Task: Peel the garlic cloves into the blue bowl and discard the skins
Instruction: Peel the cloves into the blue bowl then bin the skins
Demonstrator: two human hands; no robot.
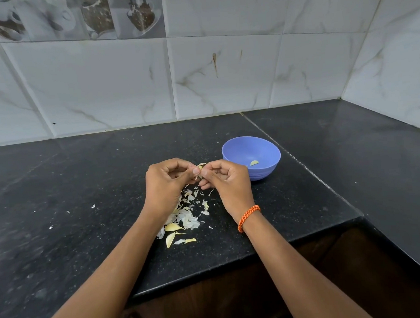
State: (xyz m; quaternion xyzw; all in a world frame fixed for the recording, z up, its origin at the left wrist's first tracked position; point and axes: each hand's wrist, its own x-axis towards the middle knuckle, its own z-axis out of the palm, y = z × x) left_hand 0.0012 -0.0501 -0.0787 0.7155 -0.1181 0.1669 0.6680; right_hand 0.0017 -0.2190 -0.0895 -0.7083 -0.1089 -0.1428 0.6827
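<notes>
— Above the black surface (pixel 83 191), item one?

— Left hand (pixel 165 183): fingers (pixel 180 166) curled in, thumb tip pressed against a garlic clove (pixel 200 168). The hand hangs over the surface without touching it.

— Item two?

— Right hand (pixel 226 181): fingers (pixel 213 168) curled likewise, thumb and forefinger pinching the same clove from the other side. An orange cord bracelet (pixel 248 218) sits on that wrist.

— And the clove's position?

— Between the two sets of fingertips, mostly hidden by them. A pale yellow tip and a strip of papery skin show above and below the pinch. How much of it is peeled cannot be told.

— Item three?

— Blue bowl (pixel 252 156): upright on the surface, just right of the right hand and slightly beyond it, apart from the fingers. One peeled clove (pixel 254 163) lies inside near the bottom; a second small pale fragment beside it is too small to identify.

— Item four?

— Skins (pixel 186 214): a loose scatter of white and yellowish flakes on the surface, directly below the hands and running toward the near edge between the forearms. A few yellow, clove-shaped pieces (pixel 172 227) lie at the near end of the scatter; whether they are whole cloves or husks cannot be told.

— Anything further?

— Stray white flecks (pixel 93 206) well to the left of the pile. Marbled wall tiles (pixel 101 86) behind the surface, meeting in a corner at the right.
</notes>
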